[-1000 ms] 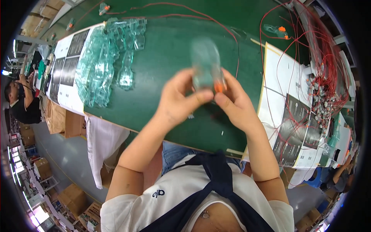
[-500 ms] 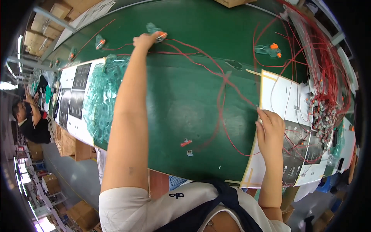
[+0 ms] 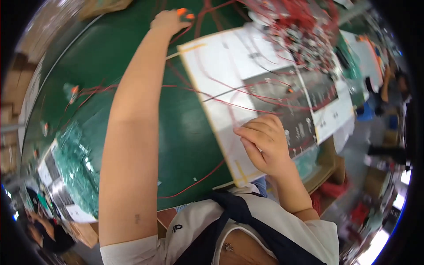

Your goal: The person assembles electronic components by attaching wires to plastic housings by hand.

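Note:
My left hand [image 3: 170,23] is stretched to the far edge of the view, its fingers closed at a pair of small orange connectors [image 3: 181,12]; the fingertips are blurred. Over the white, yellow-taped sheet [image 3: 216,128], my right hand [image 3: 265,143] is curled in a pinch. A faint, motion-smeared red wire [image 3: 232,115] runs to its fingertips. Other red wires [image 3: 247,106] cross the sheet and pass under my left forearm. At the left lies a clear bag with an orange connector [image 3: 73,92], joined to red wires.
A thick bundle of red wires with white connectors [image 3: 304,48] lies at the far right. Greenish plastic bags [image 3: 77,163] are heaped on the left of the green table [image 3: 190,132]. Cardboard boxes [image 3: 20,84] stand at far left. Other people [image 3: 48,232] are at both sides.
The view has swung right. My left hand has let go of the bagged orange connector at the left and reached the orange pair. My right hand has come nearer my body over the sheet.

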The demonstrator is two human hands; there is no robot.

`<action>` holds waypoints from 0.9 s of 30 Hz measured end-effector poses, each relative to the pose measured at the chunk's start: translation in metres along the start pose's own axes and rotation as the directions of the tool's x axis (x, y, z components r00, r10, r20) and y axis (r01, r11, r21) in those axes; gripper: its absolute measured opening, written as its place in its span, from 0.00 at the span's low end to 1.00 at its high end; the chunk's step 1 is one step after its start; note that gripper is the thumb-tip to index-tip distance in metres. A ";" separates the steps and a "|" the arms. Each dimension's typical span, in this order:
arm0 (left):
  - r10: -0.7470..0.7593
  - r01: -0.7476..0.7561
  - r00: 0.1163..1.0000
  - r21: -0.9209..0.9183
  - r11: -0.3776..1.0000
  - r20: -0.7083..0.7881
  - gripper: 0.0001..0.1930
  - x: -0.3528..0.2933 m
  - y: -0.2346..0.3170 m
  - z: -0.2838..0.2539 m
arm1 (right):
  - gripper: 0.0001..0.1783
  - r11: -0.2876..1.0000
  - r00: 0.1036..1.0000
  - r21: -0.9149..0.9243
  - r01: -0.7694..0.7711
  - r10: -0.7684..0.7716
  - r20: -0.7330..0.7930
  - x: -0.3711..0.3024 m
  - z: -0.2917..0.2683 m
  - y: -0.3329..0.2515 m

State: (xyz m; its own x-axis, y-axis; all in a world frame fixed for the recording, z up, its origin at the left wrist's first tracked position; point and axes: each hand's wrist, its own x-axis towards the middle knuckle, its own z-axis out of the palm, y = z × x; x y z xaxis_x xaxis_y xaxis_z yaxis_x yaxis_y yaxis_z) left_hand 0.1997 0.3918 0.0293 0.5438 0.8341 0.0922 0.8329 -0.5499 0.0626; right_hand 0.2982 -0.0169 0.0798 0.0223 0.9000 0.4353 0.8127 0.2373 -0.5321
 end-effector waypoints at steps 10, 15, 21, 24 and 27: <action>-0.193 -0.294 0.840 -0.724 0.624 -0.507 0.27 -0.116 -0.059 -0.112 | 0.14 0.791 0.792 -0.081 -0.606 0.590 -0.160 -0.013 -0.066 0.131; 0.458 -0.454 0.880 -0.500 0.738 -0.123 0.32 -0.276 -0.011 -0.123 | 0.19 0.902 0.964 -0.386 -0.193 0.248 0.100 0.016 -0.087 0.155; 0.411 -0.334 0.904 -0.399 0.854 0.122 0.29 -0.363 0.013 -0.065 | 0.17 0.819 0.766 0.571 0.052 0.334 -0.549 0.063 -0.111 0.063; 0.322 -0.287 0.947 -0.426 0.858 0.011 0.27 -0.379 0.026 -0.058 | 0.25 0.409 0.809 0.748 0.523 0.037 -0.586 0.090 -0.092 0.017; 0.094 -0.141 0.989 -0.540 0.830 -0.113 0.25 -0.394 0.043 -0.058 | 0.21 -0.014 0.987 0.988 0.152 0.054 -0.151 0.095 -0.054 -0.029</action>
State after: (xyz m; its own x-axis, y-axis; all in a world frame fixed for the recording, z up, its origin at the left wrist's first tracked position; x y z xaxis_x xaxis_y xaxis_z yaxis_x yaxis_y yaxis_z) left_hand 0.0149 0.0370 0.0536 0.6048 0.7683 0.2094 0.5592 -0.5970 0.5753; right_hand 0.3087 0.0423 0.1760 0.1538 0.8460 0.5105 -0.5833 0.4948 -0.6442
